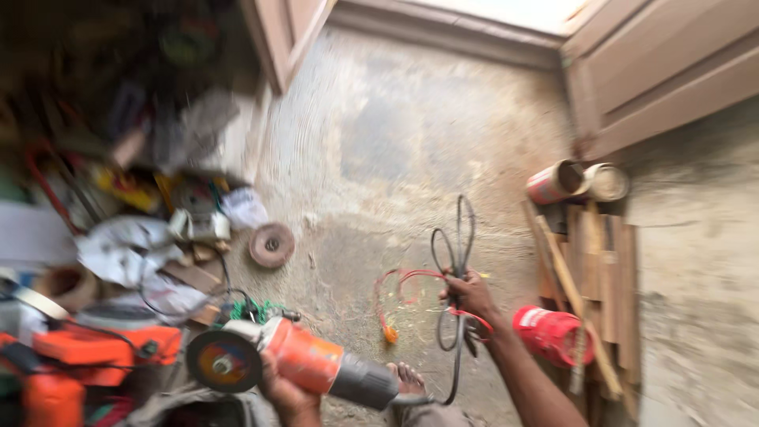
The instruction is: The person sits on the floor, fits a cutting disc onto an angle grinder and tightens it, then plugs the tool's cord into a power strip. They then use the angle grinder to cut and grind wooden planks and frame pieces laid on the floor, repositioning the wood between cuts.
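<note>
Head cam looks down at the orange-bodied angle grinder with grey handle (304,364), long axis lying left to right, disc end left. Left hand (286,395) is wrapped around its body from below. Right of the grinder, right hand (470,294) is closed on the looped black power cord (457,253), a thin red wire (407,278) tangled in.

— How many tools have you got hold of?
— One angle grinder (304,364) and one looped black cable (455,269).
— And cans?
— Three: two lying at the far right (557,182) (607,182), one red can (549,332) nearer.
— Loose discs?
— One on the floor (271,244), left.
</note>
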